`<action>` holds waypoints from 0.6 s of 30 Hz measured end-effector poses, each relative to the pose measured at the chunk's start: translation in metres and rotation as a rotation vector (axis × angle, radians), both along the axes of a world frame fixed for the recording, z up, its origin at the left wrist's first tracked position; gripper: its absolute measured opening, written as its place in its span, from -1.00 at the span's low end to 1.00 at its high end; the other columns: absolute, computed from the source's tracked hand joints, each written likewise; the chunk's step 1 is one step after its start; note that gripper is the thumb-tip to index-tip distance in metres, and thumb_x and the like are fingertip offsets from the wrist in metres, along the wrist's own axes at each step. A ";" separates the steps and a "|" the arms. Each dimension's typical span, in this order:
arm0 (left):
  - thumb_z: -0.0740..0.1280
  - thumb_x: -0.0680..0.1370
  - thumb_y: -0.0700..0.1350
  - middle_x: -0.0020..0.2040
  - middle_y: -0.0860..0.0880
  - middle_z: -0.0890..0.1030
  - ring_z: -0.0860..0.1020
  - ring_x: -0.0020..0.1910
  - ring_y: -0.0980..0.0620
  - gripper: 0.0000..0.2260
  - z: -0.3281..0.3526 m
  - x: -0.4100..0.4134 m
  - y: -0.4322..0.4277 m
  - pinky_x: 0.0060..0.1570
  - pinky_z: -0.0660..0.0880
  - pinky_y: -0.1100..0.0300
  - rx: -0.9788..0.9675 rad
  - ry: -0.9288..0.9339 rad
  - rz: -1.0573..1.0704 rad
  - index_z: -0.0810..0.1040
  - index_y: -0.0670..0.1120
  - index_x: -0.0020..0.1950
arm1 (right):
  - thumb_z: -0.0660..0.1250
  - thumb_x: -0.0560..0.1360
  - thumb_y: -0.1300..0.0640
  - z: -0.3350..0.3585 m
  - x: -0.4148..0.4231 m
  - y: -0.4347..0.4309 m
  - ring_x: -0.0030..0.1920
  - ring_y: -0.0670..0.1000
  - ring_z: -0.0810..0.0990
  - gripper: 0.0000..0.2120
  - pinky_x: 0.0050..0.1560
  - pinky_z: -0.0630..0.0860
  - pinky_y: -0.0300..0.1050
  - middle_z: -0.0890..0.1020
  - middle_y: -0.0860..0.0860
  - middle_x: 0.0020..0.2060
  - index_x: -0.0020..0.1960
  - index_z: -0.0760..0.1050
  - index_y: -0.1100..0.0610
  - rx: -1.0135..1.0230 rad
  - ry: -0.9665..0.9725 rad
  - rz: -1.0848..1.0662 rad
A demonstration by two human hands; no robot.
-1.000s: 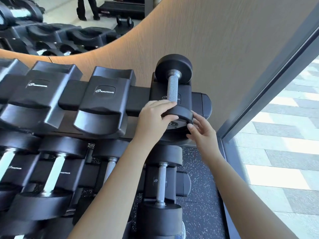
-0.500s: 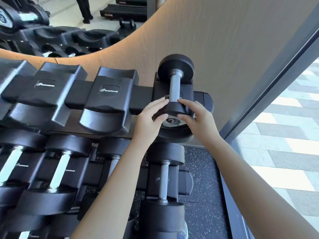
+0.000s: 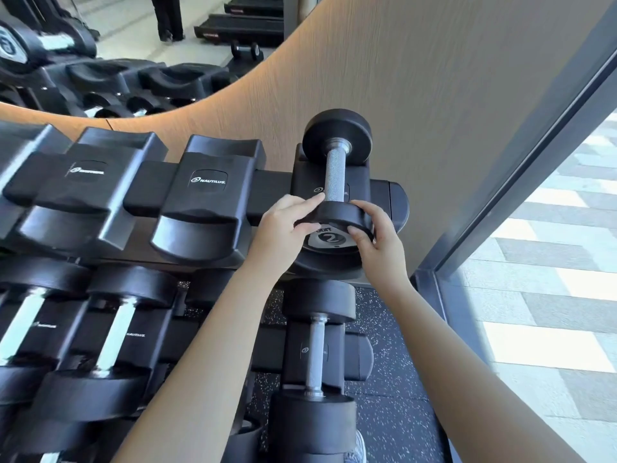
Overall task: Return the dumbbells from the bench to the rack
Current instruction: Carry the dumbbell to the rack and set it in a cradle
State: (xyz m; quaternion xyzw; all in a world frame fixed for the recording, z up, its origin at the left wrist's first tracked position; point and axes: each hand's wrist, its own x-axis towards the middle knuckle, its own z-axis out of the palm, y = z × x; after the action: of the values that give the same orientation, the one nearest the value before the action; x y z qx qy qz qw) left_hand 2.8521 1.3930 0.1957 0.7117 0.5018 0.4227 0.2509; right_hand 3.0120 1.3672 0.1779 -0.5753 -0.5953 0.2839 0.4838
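We have the small dumbbell marked 2 [image 3: 335, 177] lying in the rightmost top cradle [image 3: 362, 182] of the Nautilus rack [image 3: 147, 182]. Its knurled handle runs away from us, with the far head up by the wood wall [image 3: 434, 111] and the near head [image 3: 337, 213] low at the cradle's front lip. Our left hand [image 3: 283, 225] curls round the near head's left rim and our right hand [image 3: 377, 235] round its right rim, thumbs on the numbered face. We judge this two-sided grip is for squaring and seating it in the saddle so it can't roll out.
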 end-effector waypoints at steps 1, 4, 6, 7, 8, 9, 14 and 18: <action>0.37 0.44 -0.31 -0.02 -0.02 0.50 0.43 -0.06 0.07 -0.59 0.003 0.000 0.000 -0.02 0.27 0.46 0.007 0.026 -0.006 0.49 -0.08 0.27 | 0.24 0.52 0.27 -0.003 -0.003 0.000 0.03 -0.16 0.44 -0.66 0.01 0.30 -0.51 0.49 -0.03 0.07 0.24 0.41 -0.02 -0.002 0.027 -0.012; 0.36 0.45 -0.31 -0.02 -0.11 0.53 0.43 -0.02 -0.08 -0.61 0.010 0.003 0.002 0.07 0.31 0.23 0.091 0.179 -0.029 0.50 -0.09 0.27 | 0.21 0.51 0.18 -0.012 -0.013 -0.001 0.13 0.00 0.49 -0.66 0.21 0.42 -0.10 0.52 0.02 0.14 0.17 0.37 -0.20 -0.017 0.142 -0.055; 0.37 0.45 -0.31 -0.04 -0.14 0.54 0.43 -0.02 -0.13 -0.62 0.012 0.004 0.004 0.07 0.32 0.18 0.137 0.237 -0.027 0.51 -0.10 0.25 | 0.18 0.48 0.10 -0.015 -0.018 -0.003 0.17 0.06 0.50 -0.66 0.24 0.42 0.07 0.54 0.02 0.16 0.09 0.32 -0.34 -0.023 0.172 -0.088; 0.38 0.44 -0.31 -0.04 -0.14 0.54 0.44 -0.02 -0.14 -0.61 0.012 0.005 0.004 0.07 0.32 0.20 0.142 0.224 -0.017 0.52 -0.11 0.25 | 0.17 0.47 0.09 -0.016 -0.019 -0.003 0.16 0.06 0.50 -0.66 0.24 0.42 0.08 0.54 0.02 0.15 0.08 0.32 -0.34 -0.024 0.168 -0.091; 0.39 0.43 -0.32 -0.04 -0.14 0.55 0.44 -0.03 -0.14 -0.61 0.011 0.005 0.004 0.06 0.30 0.24 0.142 0.200 -0.003 0.53 -0.11 0.24 | 0.18 0.47 0.10 -0.015 -0.018 -0.003 0.15 0.07 0.50 -0.67 0.24 0.42 0.08 0.55 0.02 0.14 0.10 0.33 -0.31 -0.025 0.162 -0.084; 0.39 0.41 -0.32 -0.03 -0.14 0.55 0.45 -0.03 -0.14 -0.60 0.009 0.006 0.003 0.06 0.28 0.27 0.143 0.175 0.010 0.53 -0.11 0.23 | 0.20 0.48 0.12 -0.014 -0.015 -0.003 0.14 0.07 0.51 -0.68 0.23 0.42 0.07 0.55 0.02 0.12 0.12 0.34 -0.26 -0.026 0.155 -0.069; 0.39 0.42 -0.28 0.04 -0.03 0.55 0.48 0.06 -0.06 -0.61 0.001 0.007 -0.002 0.15 0.34 0.24 0.132 0.046 0.017 0.52 -0.11 0.25 | 0.31 0.49 0.23 -0.004 -0.002 0.002 -0.08 -0.07 0.47 -0.68 -0.03 0.35 -0.45 0.48 -0.03 -0.10 0.18 0.43 -0.05 -0.019 0.070 -0.001; 0.38 0.46 -0.28 0.10 0.03 0.49 0.44 0.11 0.16 -0.60 0.000 0.000 -0.004 0.14 0.32 0.42 0.025 -0.064 -0.005 0.48 -0.09 0.28 | 0.33 0.48 0.22 0.006 -0.002 0.003 -0.13 -0.32 0.43 -0.65 -0.08 0.29 -0.53 0.52 -0.06 -0.01 0.23 0.45 -0.01 0.015 -0.024 0.049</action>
State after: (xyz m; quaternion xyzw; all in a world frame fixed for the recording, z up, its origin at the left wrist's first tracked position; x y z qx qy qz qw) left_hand 2.8521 1.3887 0.1954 0.7022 0.4866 0.4507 0.2588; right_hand 3.0103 1.3697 0.1840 -0.5602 -0.6170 0.2843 0.4739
